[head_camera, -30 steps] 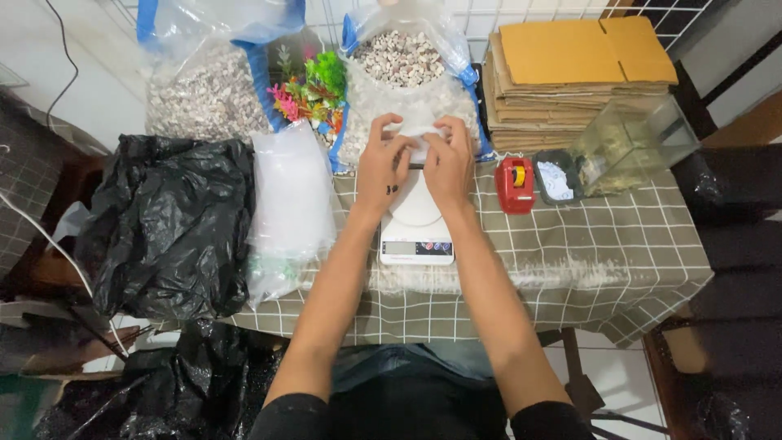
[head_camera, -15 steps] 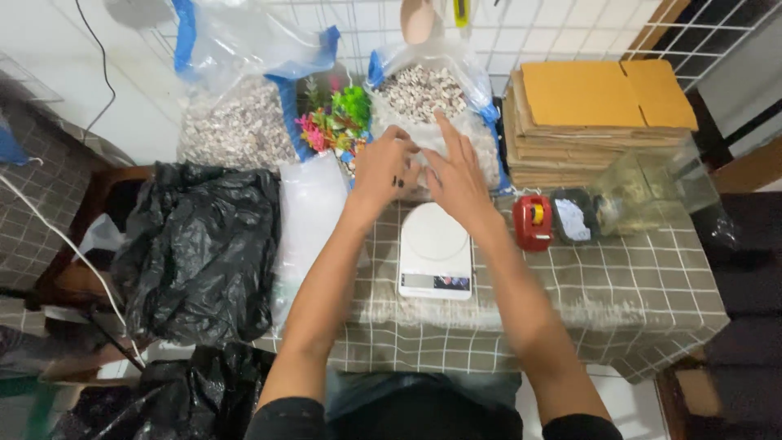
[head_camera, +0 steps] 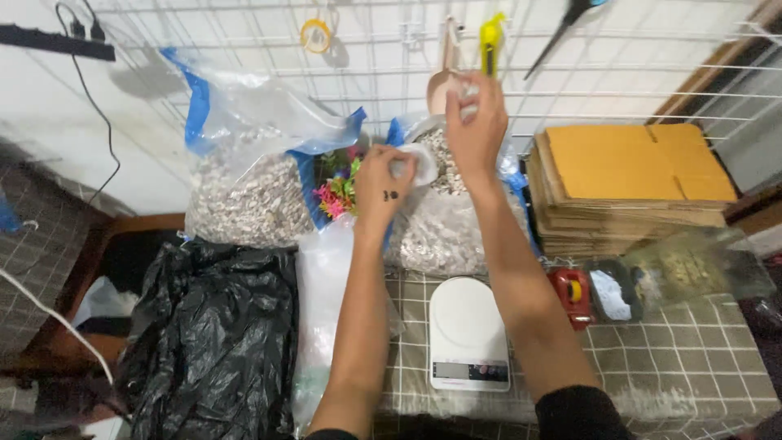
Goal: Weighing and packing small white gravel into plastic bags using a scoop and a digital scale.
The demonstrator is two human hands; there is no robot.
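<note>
My left hand (head_camera: 386,181) holds a small clear plastic bag (head_camera: 417,164) open over the big sack of pale pebbles (head_camera: 440,220). Higher up, my right hand (head_camera: 475,122) closes on the handle of a tan scoop (head_camera: 442,81) that hangs on the white wire grid (head_camera: 244,49). A white kitchen scale (head_camera: 468,332) stands bare on the checked tablecloth (head_camera: 700,350) below my arms.
A second sack of pebbles (head_camera: 244,195) stands at the left, with coloured plastic plants (head_camera: 336,194) between the sacks. A black bin bag (head_camera: 212,334) and a stack of clear bags (head_camera: 326,293) lie left. Flat cardboard (head_camera: 635,179), red tape dispenser (head_camera: 573,293) and glass tank (head_camera: 700,269) sit right.
Both hands left the scale and rose. The left one carried the small bag up over the pebble sack; the right one reached up to the hanging scoop. The view tilted upward.
</note>
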